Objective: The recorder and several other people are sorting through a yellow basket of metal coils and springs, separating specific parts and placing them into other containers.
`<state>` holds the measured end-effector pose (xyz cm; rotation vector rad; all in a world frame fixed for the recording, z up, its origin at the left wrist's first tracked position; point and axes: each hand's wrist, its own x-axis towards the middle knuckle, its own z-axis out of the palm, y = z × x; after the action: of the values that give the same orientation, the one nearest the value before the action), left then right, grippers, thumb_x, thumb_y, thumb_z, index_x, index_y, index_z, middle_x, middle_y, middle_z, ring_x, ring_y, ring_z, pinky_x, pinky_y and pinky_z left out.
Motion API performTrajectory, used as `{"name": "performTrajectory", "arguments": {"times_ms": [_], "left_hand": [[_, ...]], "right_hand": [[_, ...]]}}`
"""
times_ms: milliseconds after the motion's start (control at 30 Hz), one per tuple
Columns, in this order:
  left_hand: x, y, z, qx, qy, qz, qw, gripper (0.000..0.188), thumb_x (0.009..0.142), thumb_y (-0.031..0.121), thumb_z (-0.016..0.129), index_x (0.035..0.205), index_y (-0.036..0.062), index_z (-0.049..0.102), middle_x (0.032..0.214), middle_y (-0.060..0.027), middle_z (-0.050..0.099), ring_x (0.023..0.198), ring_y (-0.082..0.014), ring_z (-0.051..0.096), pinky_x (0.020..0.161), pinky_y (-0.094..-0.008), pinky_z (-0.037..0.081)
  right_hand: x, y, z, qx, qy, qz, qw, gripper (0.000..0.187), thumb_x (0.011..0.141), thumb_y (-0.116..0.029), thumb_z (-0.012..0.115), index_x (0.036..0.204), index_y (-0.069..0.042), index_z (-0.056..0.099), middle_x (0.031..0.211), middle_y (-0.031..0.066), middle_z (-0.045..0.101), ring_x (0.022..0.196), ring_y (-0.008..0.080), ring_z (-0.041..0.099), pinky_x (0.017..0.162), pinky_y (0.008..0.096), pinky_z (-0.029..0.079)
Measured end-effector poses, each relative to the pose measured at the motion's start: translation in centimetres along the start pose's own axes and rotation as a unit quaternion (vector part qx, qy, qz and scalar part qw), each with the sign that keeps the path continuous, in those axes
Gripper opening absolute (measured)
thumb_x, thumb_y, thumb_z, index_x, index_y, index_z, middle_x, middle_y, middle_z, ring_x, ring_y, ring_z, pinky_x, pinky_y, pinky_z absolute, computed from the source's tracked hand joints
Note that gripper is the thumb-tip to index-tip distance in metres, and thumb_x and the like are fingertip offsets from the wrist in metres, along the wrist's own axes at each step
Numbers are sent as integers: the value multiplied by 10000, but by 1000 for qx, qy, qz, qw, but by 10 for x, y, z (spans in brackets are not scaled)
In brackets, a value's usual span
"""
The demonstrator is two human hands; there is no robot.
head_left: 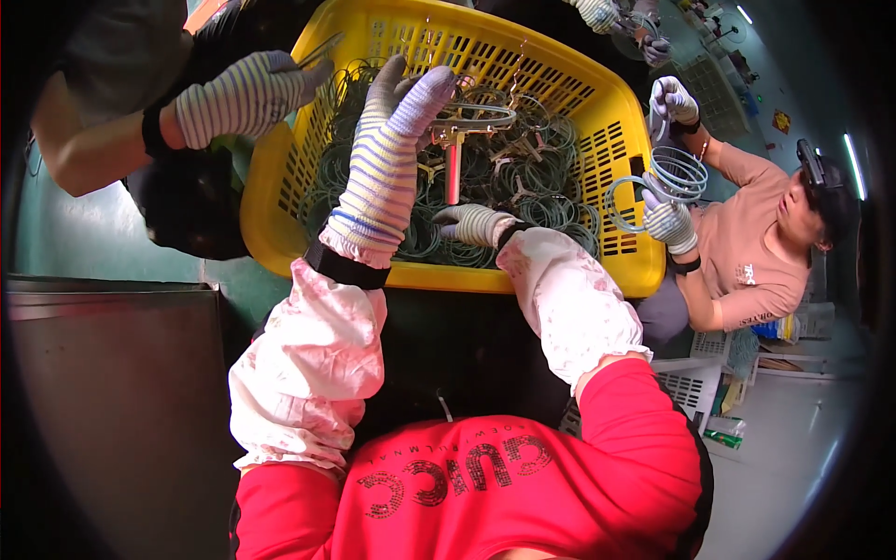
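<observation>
My left hand (387, 159), in a striped knit glove, is raised over the yellow basket (448, 277). Its fingers are stretched upward and apart. Beside its palm a grey wire ring (478, 121) stands above the pile; whether the palm touches it is hidden. Just under the ring is a red-handled piece (455, 173), upright, with a metal top. My right hand (474, 225), gloved too, reaches in low over the basket's near side, fingers pointing left and slightly parted, just below the red handle. Coiled grey-green wire rings (551, 210) fill the basket around both hands.
On the left, another person's gloved hand (245, 93) grips a thin metal piece at the rim. At right a co-worker (747, 224) holds several wire rings (677, 173). More gloved hands (597, 14) show beyond the far rim. A metal surface (112, 401) stands lower left.
</observation>
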<state>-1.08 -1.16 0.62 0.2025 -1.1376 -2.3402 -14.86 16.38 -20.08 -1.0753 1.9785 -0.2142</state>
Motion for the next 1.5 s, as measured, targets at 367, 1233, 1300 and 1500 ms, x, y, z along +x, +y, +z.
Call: {"name": "performTrajectory", "arguments": {"times_ms": [367, 1233, 1300, 1500], "left_hand": [[-7, 4, 17, -16, -21, -7, 1000, 879, 867, 398, 781, 1495, -32, 341, 1222, -113, 598, 1117, -165, 591, 951, -287, 464], [-7, 19, -4, 53, -16, 36, 998, 813, 849, 348, 806, 1477, 13, 414, 1206, -96, 613, 1104, -166, 615, 965, -292, 492], [-10, 17, -2, 45, -18, 37, 998, 814, 850, 345, 805, 1479, 12, 411, 1194, -95, 614, 1099, -166, 615, 963, -292, 492], [-4, 14, -6, 73, -24, 53, 996, 768, 860, 328, 796, 1467, 25, 436, 1159, -81, 617, 1073, -163, 617, 954, -288, 496]], "right_hand": [[34, 33, 47, -83, -141, 39, 986, 478, 923, -265, 587, 1379, -122, 581, 1255, 167, 675, 1182, 354, 620, 1005, 414, 485], [-80, -61, -86, 278, 444, -38, 851, 352, 957, -244, 692, 1225, -19, 651, 982, 43, 714, 839, 106, 648, 748, 262, 522], [-87, -61, -88, 317, 443, -39, 838, 353, 942, -221, 711, 1221, -13, 653, 1003, 57, 722, 866, 110, 654, 776, 264, 525], [-90, -55, -93, 358, 464, -77, 806, 375, 925, -203, 740, 1240, -23, 647, 1009, 86, 739, 854, 123, 668, 792, 263, 530]]}}
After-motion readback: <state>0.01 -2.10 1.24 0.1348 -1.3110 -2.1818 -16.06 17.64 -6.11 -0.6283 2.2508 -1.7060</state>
